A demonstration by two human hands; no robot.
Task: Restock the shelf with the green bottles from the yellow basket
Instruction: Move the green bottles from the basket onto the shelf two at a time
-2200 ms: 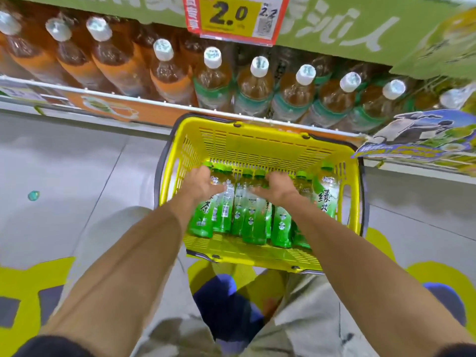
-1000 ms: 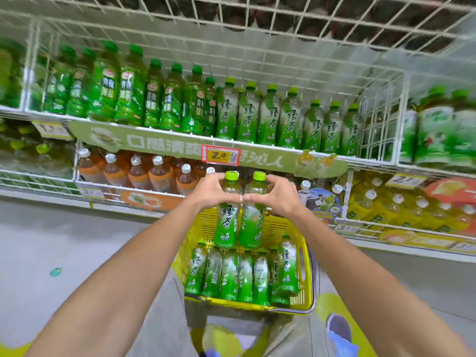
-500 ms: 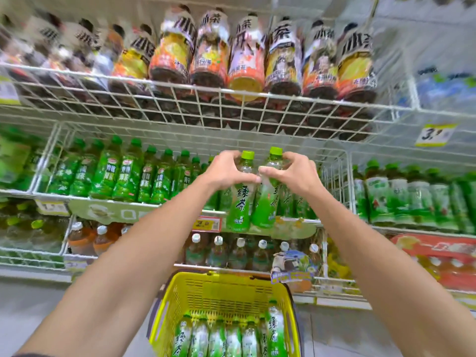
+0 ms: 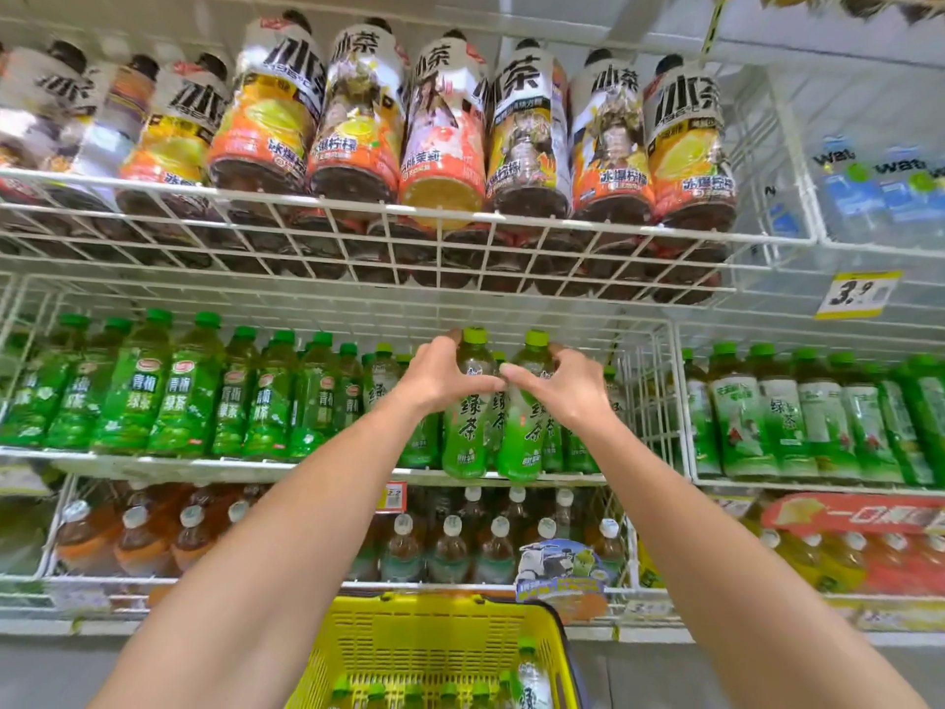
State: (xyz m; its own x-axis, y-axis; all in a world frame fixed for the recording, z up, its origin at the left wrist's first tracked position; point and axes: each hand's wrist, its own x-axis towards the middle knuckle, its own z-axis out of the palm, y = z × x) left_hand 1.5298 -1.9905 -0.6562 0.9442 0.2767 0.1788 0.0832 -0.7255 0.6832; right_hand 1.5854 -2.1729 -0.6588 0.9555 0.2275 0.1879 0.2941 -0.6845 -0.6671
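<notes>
My left hand (image 4: 444, 378) grips one green tea bottle (image 4: 466, 432) around its shoulder. My right hand (image 4: 560, 388) grips a second green bottle (image 4: 525, 442) beside it. Both bottles stand upright, side by side, with their bases at the front edge of the white wire shelf (image 4: 327, 465), in front of a row of like bottles. The yellow basket (image 4: 434, 642) sits low at centre, and several more green bottles (image 4: 532, 678) show in it at the bottom edge.
Other green bottles (image 4: 169, 391) fill the same shelf to the left. A wire divider (image 4: 675, 401) bounds the section on the right. Above is a wire shelf (image 4: 409, 237) of orange-labelled bottles. Below stand brown tea bottles (image 4: 450, 550) with white caps.
Both hands lifted the two green bottles out of the basket and up to the green-bottle shelf. Over the last half second they moved forward and lower, onto the shelf's front edge.
</notes>
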